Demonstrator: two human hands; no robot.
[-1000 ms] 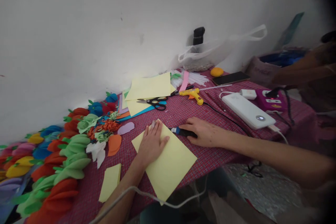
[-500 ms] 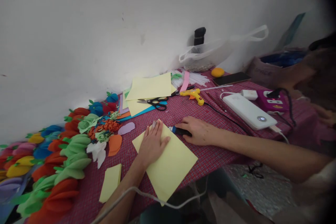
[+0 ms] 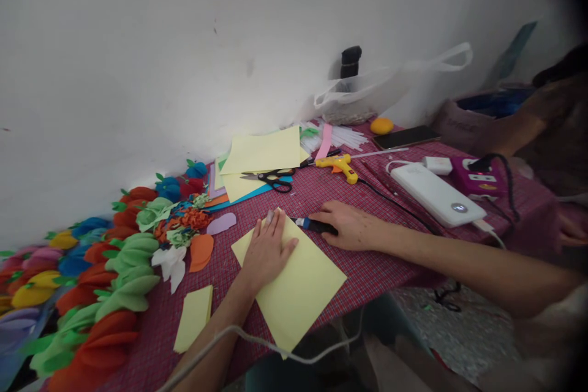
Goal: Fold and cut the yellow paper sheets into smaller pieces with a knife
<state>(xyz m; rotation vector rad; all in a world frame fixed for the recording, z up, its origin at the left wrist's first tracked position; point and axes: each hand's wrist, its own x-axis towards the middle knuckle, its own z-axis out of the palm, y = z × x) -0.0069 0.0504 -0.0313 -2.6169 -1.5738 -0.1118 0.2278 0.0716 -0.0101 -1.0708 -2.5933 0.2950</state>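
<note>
My left hand [image 3: 266, 251] lies flat, fingers stretched out, on a sheet of pale yellow paper [image 3: 303, 294] set at a slant near the table's front edge. Something small and greyish sits at one of its fingertips, too small to name. My right hand [image 3: 349, 226] is wrapped round the black-and-blue handle of a utility knife [image 3: 316, 226]. The knife's tip points left at the sheet's upper edge; whether it touches the paper I cannot tell. A smaller stack of yellow paper [image 3: 195, 320] lies left of my left forearm.
Scissors [image 3: 275, 180] and yellow sheets [image 3: 261, 150] lie behind. A yellow glue gun [image 3: 340, 165], white power bank [image 3: 434, 193] and purple socket block [image 3: 480, 177] stand right. Colourful paper shapes [image 3: 128, 275] line the left. A white cable [image 3: 303, 360] crosses in front. Another person's arm [image 3: 519, 135] shows far right.
My right hand with the utility knife has shifted slightly up, away from me. My left hand stays put on the paper. At the far right the other person's arm has moved.
</note>
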